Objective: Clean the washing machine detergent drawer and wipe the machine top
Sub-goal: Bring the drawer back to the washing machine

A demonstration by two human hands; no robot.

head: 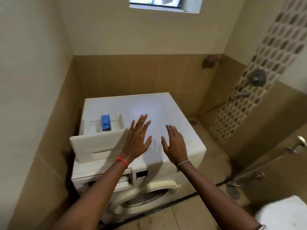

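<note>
- The white plastic detergent drawer (98,138), boxy with a blue insert (105,122), lies on the left of the smooth, glossy washing machine top (166,112).
- Left hand (137,140) and right hand (174,145) are held over the top, fingers spread, holding nothing.
- A metal tap (242,94) projects from the mosaic-tiled wall to the right.

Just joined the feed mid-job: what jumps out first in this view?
Two empty, open hands, left hand and right hand, hover spread above the white washing machine top. To their left, the detergent drawer lies pulled out on the top, its blue insert the brightest thing in the beige-tiled room.
</note>
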